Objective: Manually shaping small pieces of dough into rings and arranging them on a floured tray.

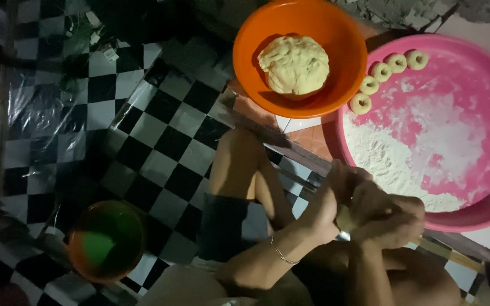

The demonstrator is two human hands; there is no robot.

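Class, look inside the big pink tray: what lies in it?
Inside the pink tray: four dough rings along the upper-left rim and a heap of flour. The hands cover its near rim.

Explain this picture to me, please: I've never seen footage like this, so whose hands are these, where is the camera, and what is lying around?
There is one picture, taken by a camera worn on a person's head, looking down at their own lap and hands. No machine is involved. The person sits on a black-and-white checkered floor. The left hand and right hand are pressed together around a small piece of pale dough, mostly hidden between them. Ahead stands a round orange plastic bowl holding a large ball of pale dough. Beside it is a wide pink plastic tray dusted with white flour, with four small dough rings lined along its rim. Near the left knee sits a smaller orange bowl with a green inside; it is too dark to tell what it holds.
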